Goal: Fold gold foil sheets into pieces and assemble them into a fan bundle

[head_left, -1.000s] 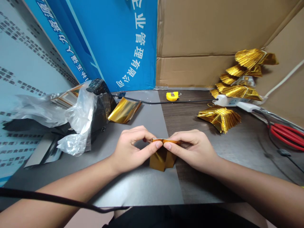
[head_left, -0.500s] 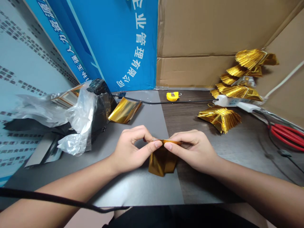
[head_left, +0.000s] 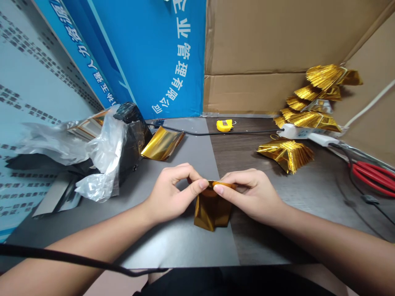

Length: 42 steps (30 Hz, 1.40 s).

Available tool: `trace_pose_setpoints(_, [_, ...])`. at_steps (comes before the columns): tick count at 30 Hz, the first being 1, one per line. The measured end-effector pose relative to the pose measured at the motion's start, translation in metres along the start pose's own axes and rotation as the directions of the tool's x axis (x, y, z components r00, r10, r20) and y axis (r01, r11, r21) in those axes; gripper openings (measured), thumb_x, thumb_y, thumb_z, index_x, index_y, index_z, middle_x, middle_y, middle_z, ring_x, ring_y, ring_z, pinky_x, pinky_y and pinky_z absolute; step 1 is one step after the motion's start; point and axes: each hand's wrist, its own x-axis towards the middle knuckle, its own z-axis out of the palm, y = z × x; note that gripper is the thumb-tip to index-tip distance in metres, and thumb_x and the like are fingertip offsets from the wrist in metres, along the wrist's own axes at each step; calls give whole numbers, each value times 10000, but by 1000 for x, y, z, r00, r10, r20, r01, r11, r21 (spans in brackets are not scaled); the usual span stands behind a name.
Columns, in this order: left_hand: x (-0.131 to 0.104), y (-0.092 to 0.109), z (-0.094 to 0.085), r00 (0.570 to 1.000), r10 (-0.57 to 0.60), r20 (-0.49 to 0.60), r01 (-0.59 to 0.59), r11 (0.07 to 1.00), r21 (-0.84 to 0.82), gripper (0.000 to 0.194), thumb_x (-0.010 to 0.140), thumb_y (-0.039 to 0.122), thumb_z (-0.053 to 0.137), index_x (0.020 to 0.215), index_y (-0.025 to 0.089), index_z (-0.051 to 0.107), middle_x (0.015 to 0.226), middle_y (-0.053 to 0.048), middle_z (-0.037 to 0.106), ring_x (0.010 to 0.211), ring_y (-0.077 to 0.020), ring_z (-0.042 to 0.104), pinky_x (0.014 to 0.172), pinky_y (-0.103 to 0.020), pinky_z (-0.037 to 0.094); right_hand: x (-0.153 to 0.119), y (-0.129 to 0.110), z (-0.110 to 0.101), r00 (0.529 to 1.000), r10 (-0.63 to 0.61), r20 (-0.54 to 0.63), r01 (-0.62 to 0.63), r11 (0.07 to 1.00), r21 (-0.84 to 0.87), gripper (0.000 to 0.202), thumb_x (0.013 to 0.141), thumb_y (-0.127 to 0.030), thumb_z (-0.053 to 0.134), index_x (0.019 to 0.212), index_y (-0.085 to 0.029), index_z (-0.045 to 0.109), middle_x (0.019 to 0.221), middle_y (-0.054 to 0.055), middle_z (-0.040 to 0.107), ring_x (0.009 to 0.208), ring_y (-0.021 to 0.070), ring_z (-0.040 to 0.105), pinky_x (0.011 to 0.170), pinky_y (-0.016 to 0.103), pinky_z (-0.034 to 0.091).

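A sheet of gold foil paper (head_left: 212, 209) hangs below my two hands, over the seam between the grey and the dark wood parts of the table. Its top edge is pinched between the thumb and fingers of my left hand (head_left: 177, 191). My right hand (head_left: 251, 191) pinches the same edge a little to the right, thumb in front and fingers behind. Both thumb tips are close together with a small gap between them. The lower part of the foil shows creases and hangs free.
Flat gold sheets (head_left: 162, 143) lie behind my left hand, beside a black bag (head_left: 132, 144) and clear plastic (head_left: 106, 152). A yellow tape measure (head_left: 224, 125), pleated gold bundle (head_left: 286, 154), stacked gold fans (head_left: 324, 78), power strip (head_left: 296, 131) and red cable (head_left: 373, 176) also show.
My left thumb has shifted slightly right along the foil's top edge. The hanging part of the foil has spread and turned a little. My right hand is almost unmoved.
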Motion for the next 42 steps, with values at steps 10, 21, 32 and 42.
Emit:
trace_pose_setpoints(10, [0, 1, 2, 998, -46, 30, 47, 999, -27, 302, 935, 318, 623, 698, 133, 598, 665, 9, 601, 630, -65, 524, 610, -173, 420, 1, -3, 0, 997, 81, 2, -81, 996, 41, 263, 856, -320, 662, 670, -142, 715, 590, 30, 663, 510, 104, 549, 469, 193, 425])
trace_pose_setpoints(21, [3, 2, 5, 970, -242, 12, 241, 970, 39, 360, 851, 367, 663, 613, 137, 522, 578, 30, 525, 571, -65, 425, 543, -183, 338, 2, -1, 1, 986, 154, -71, -149, 986, 74, 246, 835, -351, 684, 702, -153, 744, 657, 52, 719, 566, 138, 627, 517, 214, 493])
trace_pose_setpoints(32, [2, -7, 6, 916, -325, 236, 337, 941, -11, 433, 885, 485, 595, 647, 145, 471, 636, 4, 497, 615, -93, 431, 592, -221, 365, 5, 4, -2, 978, 127, -168, -121, 992, 46, 238, 831, -339, 693, 679, -159, 726, 644, 41, 707, 557, 131, 607, 516, 221, 482])
trace_pose_setpoints(42, [4, -7, 6, 911, -356, 208, 364, 931, -2, 487, 882, 508, 632, 614, 138, 461, 601, 9, 485, 599, -87, 433, 571, -199, 358, 7, 8, -2, 976, 143, -167, -140, 990, 30, 263, 840, -372, 692, 704, -151, 734, 661, 50, 706, 566, 137, 593, 517, 238, 465])
